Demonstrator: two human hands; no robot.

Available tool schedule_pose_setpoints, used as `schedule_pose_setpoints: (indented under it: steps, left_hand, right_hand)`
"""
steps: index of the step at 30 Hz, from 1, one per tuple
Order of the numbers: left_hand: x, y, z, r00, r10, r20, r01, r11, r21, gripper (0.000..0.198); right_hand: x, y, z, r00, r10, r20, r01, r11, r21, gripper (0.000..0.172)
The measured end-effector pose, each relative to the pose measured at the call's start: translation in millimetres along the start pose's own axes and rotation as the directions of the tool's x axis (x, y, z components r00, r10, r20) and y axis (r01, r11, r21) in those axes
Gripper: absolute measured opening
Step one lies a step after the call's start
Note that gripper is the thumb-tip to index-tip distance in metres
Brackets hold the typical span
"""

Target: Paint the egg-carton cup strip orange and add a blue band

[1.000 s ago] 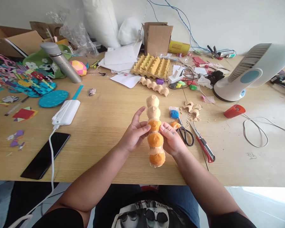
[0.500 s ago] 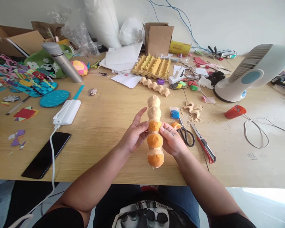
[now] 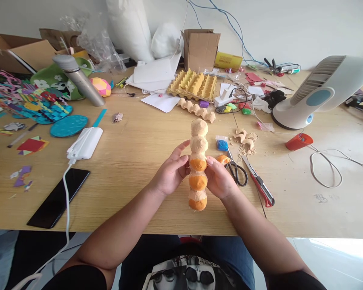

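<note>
Between my hands is an egg carton strip (image 3: 199,143), a row of bumps held upright above the table. Its lower three bumps carry orange clay (image 3: 198,183); the upper two are bare tan pulp. My left hand (image 3: 172,171) grips the strip's left edge, thumb in front. From the other side my right hand (image 3: 220,177) pinches the right edge at the middle bump. Just beyond the right hand lie black-handled scissors (image 3: 238,173), a packet of orange clay (image 3: 223,159), and a blue clay packet (image 3: 222,145). A red utility knife (image 3: 262,187) rests farther right.
Cut carton scraps (image 3: 245,138) lie beyond the knife. Behind are another carton strip (image 3: 196,109) and a yellow egg tray (image 3: 193,85). A white fan (image 3: 314,94) and red cup (image 3: 299,141) stand right. Leftward are a phone (image 3: 59,197), power bank (image 3: 84,143) and steel bottle (image 3: 81,82).
The egg carton strip has tilted a little, its upper end shifting slightly right. Both hands keep hold of it, with the right thumb moved slightly along its edge.
</note>
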State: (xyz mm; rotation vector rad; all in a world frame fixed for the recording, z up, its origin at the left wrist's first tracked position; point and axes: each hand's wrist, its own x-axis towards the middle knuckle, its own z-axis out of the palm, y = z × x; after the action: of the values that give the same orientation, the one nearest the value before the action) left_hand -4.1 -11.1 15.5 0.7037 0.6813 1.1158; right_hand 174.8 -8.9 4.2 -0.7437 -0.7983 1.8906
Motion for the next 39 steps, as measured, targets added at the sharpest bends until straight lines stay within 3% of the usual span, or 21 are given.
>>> schedule_pose_setpoints:
  steps: [8, 21, 31, 39]
  left_hand:
    - [-1.3, -2.7, 2.9, 1.000, 0.030, 0.006, -0.030, 0.998, 0.047, 0.077]
    - [-2.1, -6.3, 5.7, 0.999, 0.026, -0.041, -0.025, 1.000, 0.006, 0.081]
    - [-0.4, -4.7, 4.1, 0.999, -0.021, -0.031, 0.021, 1.000, -0.023, 0.067]
    - [0.5, -3.8, -0.8, 0.998, -0.058, -0.012, 0.058, 0.998, 0.003, 0.073]
  right_hand:
    - [-0.5, 2.3, 0.7, 0.997, 0.011, -0.072, -0.007, 0.999, 0.046, 0.040]
    - [0.1, 4.7, 3.4, 0.994, 0.040, -0.100, -0.039, 0.999, 0.014, 0.055]
    - [1.3, 5.3, -0.5, 0.996, 0.067, -0.051, -0.064, 0.997, 0.046, 0.045]
    - [0.9, 6.3, -2.1, 0.998, 0.051, -0.039, -0.049, 0.998, 0.047, 0.042]
